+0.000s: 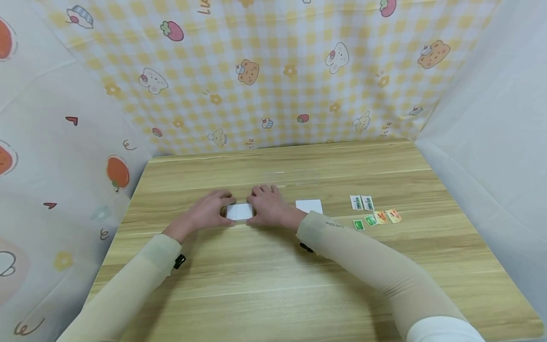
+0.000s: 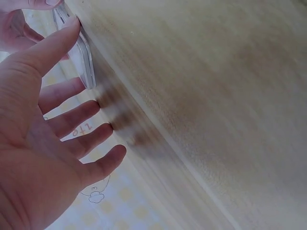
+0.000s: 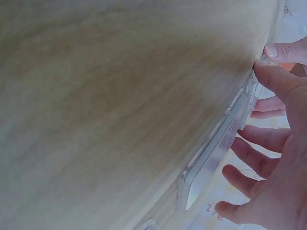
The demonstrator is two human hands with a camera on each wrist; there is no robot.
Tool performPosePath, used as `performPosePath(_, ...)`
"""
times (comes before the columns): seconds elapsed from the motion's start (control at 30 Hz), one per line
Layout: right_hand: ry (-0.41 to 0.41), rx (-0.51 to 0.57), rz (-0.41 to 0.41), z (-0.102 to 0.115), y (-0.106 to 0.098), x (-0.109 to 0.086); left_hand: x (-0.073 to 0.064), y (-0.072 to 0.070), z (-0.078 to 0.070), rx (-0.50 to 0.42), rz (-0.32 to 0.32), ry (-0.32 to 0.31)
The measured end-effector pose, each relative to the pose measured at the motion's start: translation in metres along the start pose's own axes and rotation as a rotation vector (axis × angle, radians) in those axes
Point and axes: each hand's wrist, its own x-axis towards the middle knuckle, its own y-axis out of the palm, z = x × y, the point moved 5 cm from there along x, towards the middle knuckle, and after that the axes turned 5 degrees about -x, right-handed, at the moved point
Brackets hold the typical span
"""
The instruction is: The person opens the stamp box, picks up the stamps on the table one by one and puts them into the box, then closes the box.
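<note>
A flat clear plastic case with white contents (image 1: 239, 212) lies on the wooden table, with a thin line across its white top. My left hand (image 1: 210, 209) pinches its left end, thumb at the near edge and index finger at the far edge. The other left fingers spread loosely past the case (image 2: 86, 62) in the left wrist view. At the right end, my right hand (image 1: 270, 207) pinches the same case between thumb and index finger. Beside the right wrist sits a second clear case with a white inside (image 1: 308, 205), seen edge-on in the right wrist view.
Two thin transparent plastic pieces (image 1: 306, 177) lie behind the right hand. Farther right are small picture stickers: two blue-and-white ones (image 1: 362, 203), two green ones (image 1: 358, 225) and two orange ones (image 1: 393, 216). A yellow checked curtain (image 1: 273, 95) hangs along the table's back edge.
</note>
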Motion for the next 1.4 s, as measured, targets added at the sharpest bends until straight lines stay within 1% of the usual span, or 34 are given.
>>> performPosePath(0.27,-0.005,0.024,-0.018,0.001,0.000,0.000,-0.002,0.000,-0.001,-0.024,-0.024,0.015)
performPosePath(0.4,-0.008,0.026,-0.024,0.001,0.000,0.000,-0.001,0.001,-0.003,-0.007,-0.036,0.025)
performPosePath(0.63,-0.013,0.002,-0.037,0.003,0.001,0.001,0.002,0.001,-0.007,0.015,-0.023,0.024)
performPosePath(0.83,-0.020,-0.012,-0.047,0.005,-0.004,-0.001,0.003,0.002,-0.007,0.019,-0.026,0.021)
performPosePath(0.97,-0.015,-0.006,-0.038,0.006,-0.006,-0.001,0.002,0.003,-0.007,0.054,-0.044,0.036)
performPosePath(1.07,-0.007,0.004,-0.028,0.005,-0.006,-0.001,0.001,0.002,-0.009,0.101,-0.054,0.040)
performPosePath(1.27,-0.001,0.022,-0.025,0.005,-0.004,0.000,-0.001,0.001,-0.013,0.159,-0.057,0.029)
performPosePath(1.4,0.009,0.008,-0.028,0.006,-0.005,-0.001,-0.001,0.002,-0.015,0.177,-0.058,0.026)
